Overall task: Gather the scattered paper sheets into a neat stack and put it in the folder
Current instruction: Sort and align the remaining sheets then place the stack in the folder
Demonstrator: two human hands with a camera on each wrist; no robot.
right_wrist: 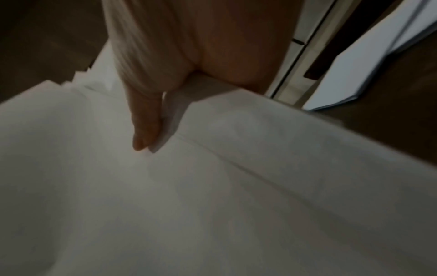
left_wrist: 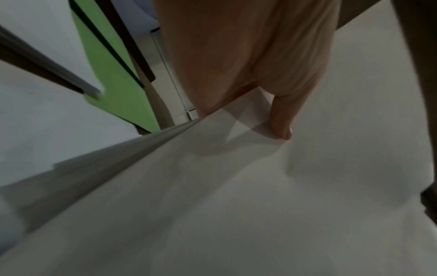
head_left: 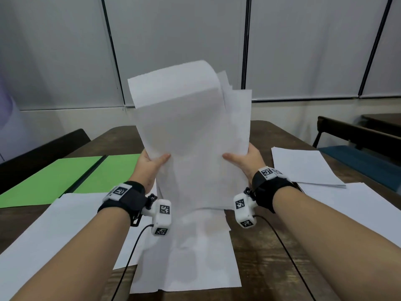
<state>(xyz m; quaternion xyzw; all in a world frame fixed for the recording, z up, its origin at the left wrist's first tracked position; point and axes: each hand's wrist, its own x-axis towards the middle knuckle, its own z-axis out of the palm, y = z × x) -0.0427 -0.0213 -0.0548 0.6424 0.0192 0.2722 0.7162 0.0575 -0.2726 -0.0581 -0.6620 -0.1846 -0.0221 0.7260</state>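
1. Left hand [head_left: 152, 164] and right hand [head_left: 245, 161] grip a ragged paper stack [head_left: 193, 135] upright over the bench's [head_left: 271, 246] middle.
2. Loose sheets [head_left: 303, 166] remain ungathered.
3. The green folder [head_left: 71, 177] lies open, empty, at the left edge.

No readable text, only black-and-white coded square markers [head_left: 164, 209] on the wrist cameras

Folder [head_left: 65, 177] lies left on the table [head_left: 271, 246] — loose sheets [head_left: 303, 168] right.
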